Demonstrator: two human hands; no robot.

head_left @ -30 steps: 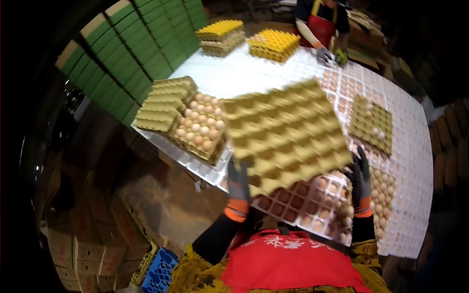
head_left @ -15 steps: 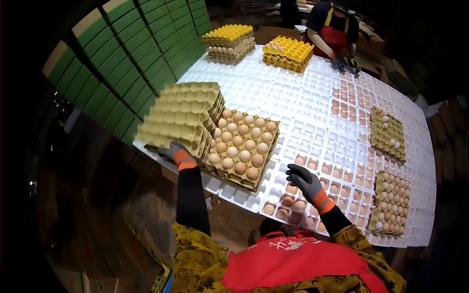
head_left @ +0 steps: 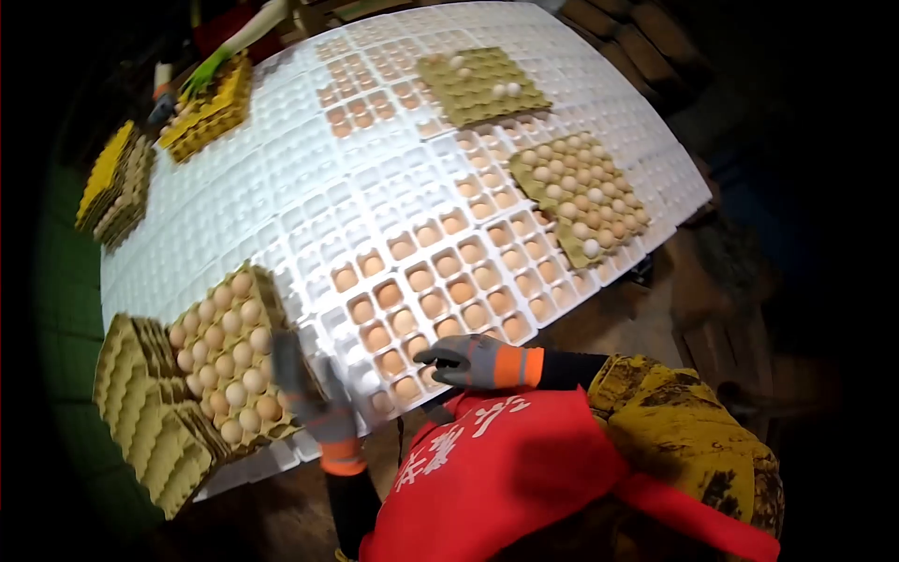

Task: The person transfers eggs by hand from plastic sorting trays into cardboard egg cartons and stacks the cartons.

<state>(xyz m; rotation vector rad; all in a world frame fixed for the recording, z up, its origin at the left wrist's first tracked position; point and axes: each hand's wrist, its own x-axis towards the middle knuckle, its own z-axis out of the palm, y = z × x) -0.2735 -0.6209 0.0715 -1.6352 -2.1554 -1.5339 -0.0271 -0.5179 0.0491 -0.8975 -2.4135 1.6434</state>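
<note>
My left hand [head_left: 323,412], in a grey glove with an orange cuff, is smeared by motion beside the right edge of a pulp egg tray [head_left: 272,298] full of eggs. Its fingers look stretched out, with nothing visible in them. My right hand [head_left: 473,362], gloved alike, hovers low over the near edge of the white plastic cell trays [head_left: 323,323]. Its fingers reach left, slightly bent and apart from the thumb, close above eggs [head_left: 405,388] in the cells. No egg shows in its grasp.
Leaning stacked pulp trays [head_left: 150,403] adjoin the full tray. Another egg-filled pulp tray [head_left: 562,206] and a tray with several eggs [head_left: 482,89] lie farther right. Yellow trays [head_left: 211,117] stand at the far left, where another person's gloved hand [head_left: 164,103] works.
The view has swung right and tilted. My left hand has left the stacked pulp trays and moved to the full tray's right side. My right hand stays over the egg-filled cells.
</note>
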